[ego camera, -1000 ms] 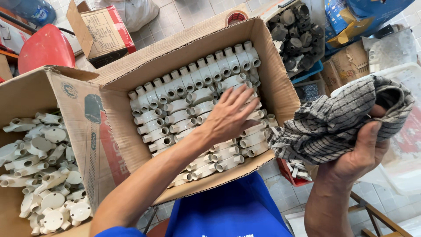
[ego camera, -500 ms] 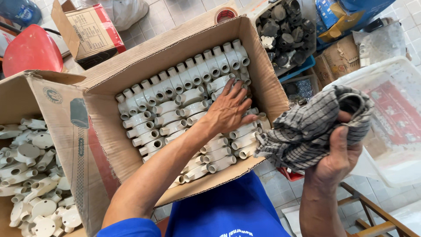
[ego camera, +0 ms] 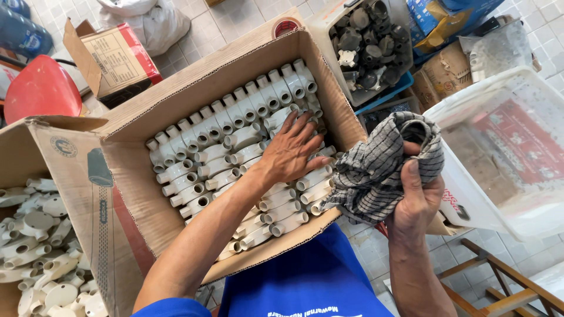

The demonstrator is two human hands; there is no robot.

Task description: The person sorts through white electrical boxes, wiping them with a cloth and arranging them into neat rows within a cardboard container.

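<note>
This is looking like the stockroom or back area of a plumbing or electrical supply shop, or a small workshop handling such parts. An open cardboard box (ego camera: 176, 111) is sitting full of white plastic conduit fittings (ego camera: 235, 152) packed in neat rows, and a second carton (ego camera: 53, 152) beside it is holding more white fittings (ego camera: 35, 246) heaped loosely. A tub of grey fittings (ego camera: 367, 41) is standing beyond them, next to a clear plastic bin (ego camera: 505, 147) and smaller printed cartons (ego camera: 111, 56). Everything is crowding together on a pale tiled floor (ego camera: 223, 23), with sacks (ego camera: 153, 17) and packaging lying around.
</note>
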